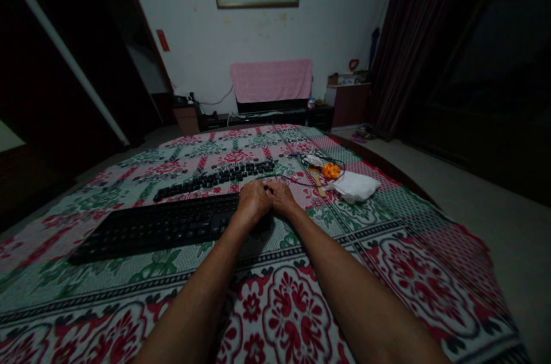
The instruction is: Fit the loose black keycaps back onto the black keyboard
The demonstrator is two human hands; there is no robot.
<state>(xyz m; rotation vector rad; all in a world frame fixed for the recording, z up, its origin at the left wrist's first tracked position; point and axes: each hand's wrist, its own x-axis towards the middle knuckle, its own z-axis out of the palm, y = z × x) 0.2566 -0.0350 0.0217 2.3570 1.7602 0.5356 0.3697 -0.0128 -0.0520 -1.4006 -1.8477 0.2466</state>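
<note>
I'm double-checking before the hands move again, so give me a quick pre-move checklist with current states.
1. Keyboard resting on the patterned cloth: ok.
2. Left hand and right hand together at the keyboard's right end: ok.
3. What the fingers grip: cannot tell; the hands hide it.
4. Loose black keys apart from the keyboard: ok, strewn beyond its far edge.
5. Cord free of the hands: cannot tell; it runs close beyond them.
6. Bright light: not ok, the room looks dim.

Left hand (pixel 255 200) and right hand (pixel 282 197) kinda bunched together at the right end of the black keyboard (pixel 167 224). Loose keycaps (pixel 217 178) around 10 o'clock from there, orange clump (pixel 331 170) at 2.
</note>
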